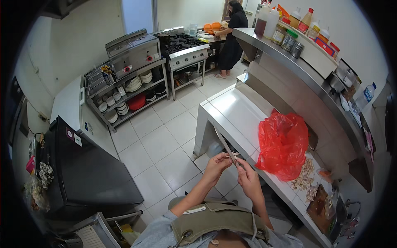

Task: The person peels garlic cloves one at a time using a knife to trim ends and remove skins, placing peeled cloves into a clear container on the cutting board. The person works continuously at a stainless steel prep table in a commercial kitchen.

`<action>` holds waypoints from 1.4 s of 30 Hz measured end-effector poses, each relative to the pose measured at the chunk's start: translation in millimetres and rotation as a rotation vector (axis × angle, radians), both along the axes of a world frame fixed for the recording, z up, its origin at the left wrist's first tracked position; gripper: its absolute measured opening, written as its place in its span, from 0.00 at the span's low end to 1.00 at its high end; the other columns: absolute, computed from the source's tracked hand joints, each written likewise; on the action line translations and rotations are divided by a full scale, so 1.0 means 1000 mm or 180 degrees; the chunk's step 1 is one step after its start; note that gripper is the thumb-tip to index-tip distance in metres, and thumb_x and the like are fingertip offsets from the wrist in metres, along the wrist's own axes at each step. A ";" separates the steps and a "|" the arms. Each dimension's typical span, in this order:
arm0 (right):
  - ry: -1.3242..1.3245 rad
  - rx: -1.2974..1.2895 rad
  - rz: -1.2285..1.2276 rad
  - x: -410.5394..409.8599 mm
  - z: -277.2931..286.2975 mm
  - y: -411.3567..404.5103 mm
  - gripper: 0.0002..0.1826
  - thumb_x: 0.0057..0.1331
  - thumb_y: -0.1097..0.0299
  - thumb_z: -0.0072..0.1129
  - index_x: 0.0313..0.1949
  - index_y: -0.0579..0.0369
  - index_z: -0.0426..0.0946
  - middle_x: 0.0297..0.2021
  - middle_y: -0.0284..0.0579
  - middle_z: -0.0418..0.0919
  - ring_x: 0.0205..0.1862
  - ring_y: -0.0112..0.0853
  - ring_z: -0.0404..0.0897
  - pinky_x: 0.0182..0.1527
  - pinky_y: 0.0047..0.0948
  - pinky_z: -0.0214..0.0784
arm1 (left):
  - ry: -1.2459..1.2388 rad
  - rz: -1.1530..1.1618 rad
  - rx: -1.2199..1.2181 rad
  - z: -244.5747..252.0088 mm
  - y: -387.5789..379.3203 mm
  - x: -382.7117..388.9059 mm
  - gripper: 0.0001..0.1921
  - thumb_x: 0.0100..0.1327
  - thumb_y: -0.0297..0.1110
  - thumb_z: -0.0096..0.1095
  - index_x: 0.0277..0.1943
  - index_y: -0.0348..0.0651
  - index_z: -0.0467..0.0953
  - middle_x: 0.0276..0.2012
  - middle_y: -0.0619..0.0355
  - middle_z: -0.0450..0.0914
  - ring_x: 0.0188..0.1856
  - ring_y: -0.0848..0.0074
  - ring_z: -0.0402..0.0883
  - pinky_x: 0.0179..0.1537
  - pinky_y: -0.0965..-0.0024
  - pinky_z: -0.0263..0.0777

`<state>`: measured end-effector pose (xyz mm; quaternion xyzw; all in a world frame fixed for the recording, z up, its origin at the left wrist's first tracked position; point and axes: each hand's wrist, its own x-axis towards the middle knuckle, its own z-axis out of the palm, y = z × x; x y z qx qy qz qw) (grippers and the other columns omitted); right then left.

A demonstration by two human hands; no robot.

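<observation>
My right hand (pixel 248 177) grips a kitchen knife (pixel 224 140), its long blade pointing up and away from me. Close against it, my left hand (pixel 218 165) pinches a small pale piece at the blade, which looks like a garlic clove. Bits of whitish peel (pixel 235 154) show between the fingers of both hands. Both hands are in the air beside the front edge of a white tiled counter (pixel 228 108). On that counter, a crumpled red plastic bag (pixel 283 144) stands to the right of my hands. Garlic cloves (pixel 303 176) lie loose beyond the bag.
A brown cutting board (pixel 319 207) and a sink (pixel 338 214) are at the counter's right end. Above runs a steel shelf (pixel 310 73) with bottles and jars. A black fridge (pixel 93 167) stands left. Another person (pixel 234 40) works past the gas stove (pixel 187 51).
</observation>
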<state>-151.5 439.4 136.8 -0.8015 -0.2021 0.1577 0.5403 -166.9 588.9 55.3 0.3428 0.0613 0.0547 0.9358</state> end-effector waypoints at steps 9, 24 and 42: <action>-0.0101 -0.0075 -0.0315 0.004 0.004 -0.013 0.21 0.71 0.59 0.48 0.58 0.56 0.70 0.14 0.37 0.66 0.18 0.21 0.65 0.22 0.25 0.57 | -0.0046 -0.0440 0.0041 0.004 -0.008 0.024 0.09 0.64 0.27 0.62 0.47 0.41 0.77 0.42 0.62 0.82 0.45 0.82 0.79 0.49 0.78 0.71; -0.0123 -0.0118 -0.0689 0.009 -0.007 -0.049 0.20 0.73 0.61 0.44 0.59 0.58 0.69 0.17 0.30 0.63 0.18 0.17 0.62 0.21 0.19 0.54 | 0.0074 -0.0782 0.0316 0.001 -0.043 0.045 0.11 0.64 0.30 0.63 0.47 0.38 0.78 0.41 0.60 0.82 0.44 0.81 0.79 0.46 0.78 0.71; 0.0234 0.0347 -0.0890 0.009 -0.009 -0.102 0.22 0.75 0.61 0.40 0.64 0.58 0.65 0.17 0.29 0.61 0.17 0.16 0.59 0.20 0.18 0.51 | 0.0015 -0.1034 0.0670 0.006 -0.097 0.057 0.08 0.64 0.26 0.60 0.45 0.35 0.79 0.44 0.56 0.82 0.46 0.77 0.80 0.52 0.72 0.73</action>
